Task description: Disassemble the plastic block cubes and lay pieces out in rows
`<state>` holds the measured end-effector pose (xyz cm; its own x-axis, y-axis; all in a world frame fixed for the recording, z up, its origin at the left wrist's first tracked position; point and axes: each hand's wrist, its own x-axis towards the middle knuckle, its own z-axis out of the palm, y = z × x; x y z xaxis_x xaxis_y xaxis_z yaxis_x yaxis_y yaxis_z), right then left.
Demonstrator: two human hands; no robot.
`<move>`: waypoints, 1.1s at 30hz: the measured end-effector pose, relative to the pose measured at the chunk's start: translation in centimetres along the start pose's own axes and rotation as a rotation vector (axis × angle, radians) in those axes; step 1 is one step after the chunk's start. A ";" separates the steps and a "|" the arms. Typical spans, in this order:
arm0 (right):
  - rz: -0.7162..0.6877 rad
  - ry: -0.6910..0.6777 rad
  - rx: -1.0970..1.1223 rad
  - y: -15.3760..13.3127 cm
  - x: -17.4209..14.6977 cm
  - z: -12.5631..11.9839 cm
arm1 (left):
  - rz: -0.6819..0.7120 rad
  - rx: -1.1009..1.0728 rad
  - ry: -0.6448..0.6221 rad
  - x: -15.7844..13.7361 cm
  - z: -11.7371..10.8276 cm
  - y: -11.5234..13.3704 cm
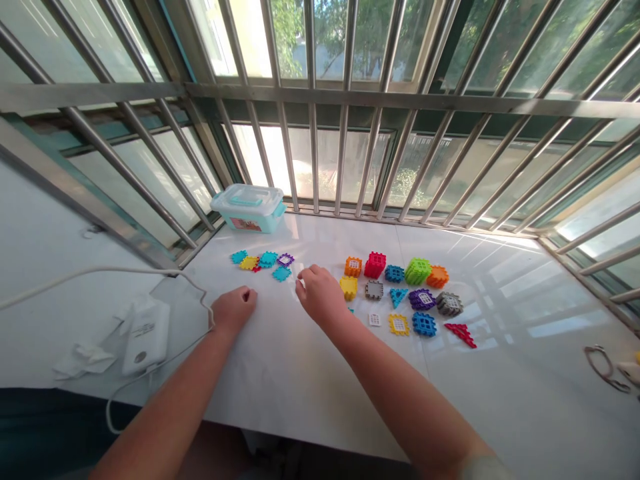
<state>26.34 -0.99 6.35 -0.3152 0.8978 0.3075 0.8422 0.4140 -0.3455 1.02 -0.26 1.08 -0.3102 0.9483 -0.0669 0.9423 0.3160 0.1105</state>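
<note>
Barred windows (345,100) back a white worktop (280,373). Beyond the left hand (234,310) and left of the right hand (320,293), loose plastic pieces (269,259) spread crosswise; their closest turquoise square (281,273) sits nearer the right hand. Its fingers are partly curled; whether they grip anything, I cannot tell. The left hand makes a loose fist, nothing visible in it.

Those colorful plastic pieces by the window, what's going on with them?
A person has both hands at the white surface. The right hand is between a loose batch of pieces and the stacks, mostly one color each; whether it holds anything is hard to tell. The left hand is loosely curled nearer the loose batch. A lidded turquoise box stands behind, by the bars.
</note>
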 end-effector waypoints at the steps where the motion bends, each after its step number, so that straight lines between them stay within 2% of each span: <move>1: 0.017 -0.039 -0.012 -0.4 1.9 1.0 | 0.000 0.003 0.000 0.1 0.1 0.0; 5: 0.195 -0.189 -0.001 -1.0 7.9 4.7 | -0.009 0.017 -0.007 0.3 0.4 -0.3; 8: 0.367 -0.229 0.048 -0.8 10.5 6.9 | 0.004 0.018 -0.001 0.4 0.7 -0.5; 12: 0.474 -0.228 0.070 -0.2 12.0 8.8 | 0.015 0.017 0.009 0.5 1.0 -0.7; 17: 0.501 -0.208 0.115 -0.1 12.3 9.4 | 0.006 0.016 0.013 0.6 1.0 -0.7; 23: 0.527 -0.190 0.208 -0.1 11.6 8.6 | -0.001 0.009 -0.001 0.4 0.6 -0.5; 27: 0.478 -0.073 0.371 -0.7 9.9 6.6 | -0.002 0.004 0.000 0.4 0.5 -0.4; 30: 0.377 -0.010 0.560 -1.0 6.7 3.6 | 0.002 0.008 0.006 0.5 0.7 -0.5; 33: 0.332 -0.106 0.700 -0.2 1.5 -0.2 | 0.004 0.009 0.011 0.5 0.8 -0.6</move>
<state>25.81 0.25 7.06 -0.1653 0.9861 0.0161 0.4390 0.0881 -0.8941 0.42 0.02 0.23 -0.3077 0.9499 -0.0554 0.9446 0.3119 0.1021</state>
